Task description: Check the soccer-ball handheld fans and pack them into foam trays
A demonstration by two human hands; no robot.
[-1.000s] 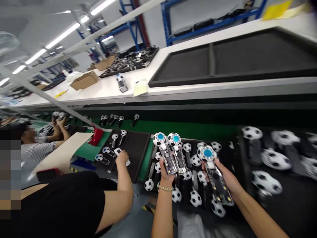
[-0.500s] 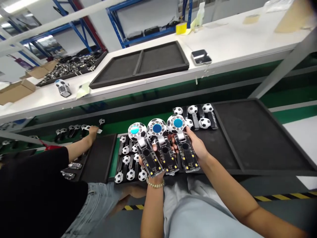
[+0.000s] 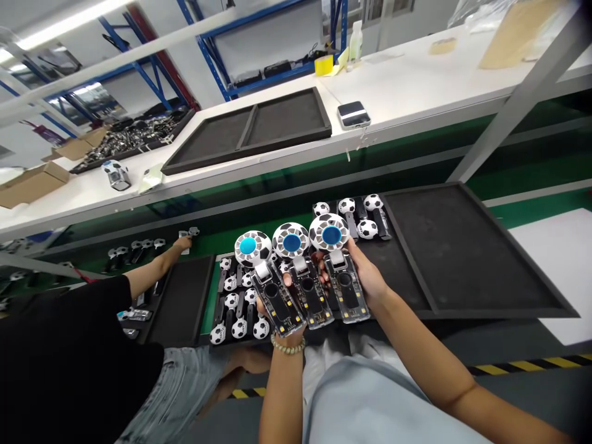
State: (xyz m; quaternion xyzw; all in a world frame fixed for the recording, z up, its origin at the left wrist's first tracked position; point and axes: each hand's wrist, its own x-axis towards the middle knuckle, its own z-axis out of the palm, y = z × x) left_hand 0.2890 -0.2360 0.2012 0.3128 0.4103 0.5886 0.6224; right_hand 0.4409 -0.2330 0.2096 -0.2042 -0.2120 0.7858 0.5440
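Observation:
Three gadgets with clear circuit-board handles and soccer-ball heads with blue centres are held up together. My left hand (image 3: 283, 308) grips the left gadget (image 3: 277, 297) and the middle gadget (image 3: 311, 296). My right hand (image 3: 363, 274) grips the right gadget (image 3: 346, 287). All the heads point away from me. Below them, a black tray (image 3: 206, 302) holds rows of small soccer-ball parts, partly hidden by my hands. A co-worker's hand (image 3: 183, 244) touches small parts on the green belt at the left.
A wide black tray (image 3: 425, 246) lies to the right, with soccer-ball parts at its far left corner. A white bench (image 3: 407, 80) beyond the green belt carries a divided black tray (image 3: 247, 132), a small dark box (image 3: 354, 115) and a gadget (image 3: 115, 174). Cardboard boxes (image 3: 30, 184) sit at the left.
The view has swung left from the first frame. My right hand has brought its gadget in next to the other two. The co-worker's hand has moved farther along the belt.

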